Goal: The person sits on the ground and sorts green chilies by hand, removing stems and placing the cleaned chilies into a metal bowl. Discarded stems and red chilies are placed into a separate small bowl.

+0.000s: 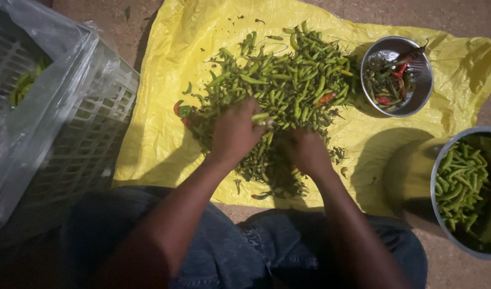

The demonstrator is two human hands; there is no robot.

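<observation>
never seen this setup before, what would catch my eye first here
The big heap of green chili peppers on the bright yellow plastic sheet at centre draws the eye, with the left hand and right hand buried in its near edge. At right sit a small round steel bowl of red and dark peppers and a larger metal bowl of green ones.

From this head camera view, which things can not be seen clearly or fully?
- Right hand: its fingers are buried in the green chilli pile; a grip cannot be told.
- Left hand: seen from the back; a chilli shows at the fingertips, the grip is hidden.
- Large metal bowl: cut off by the right edge.
- Plastic crate: the clear liner blurs its contents.
- Small steel bowl: its dark contents are unclear.
</observation>
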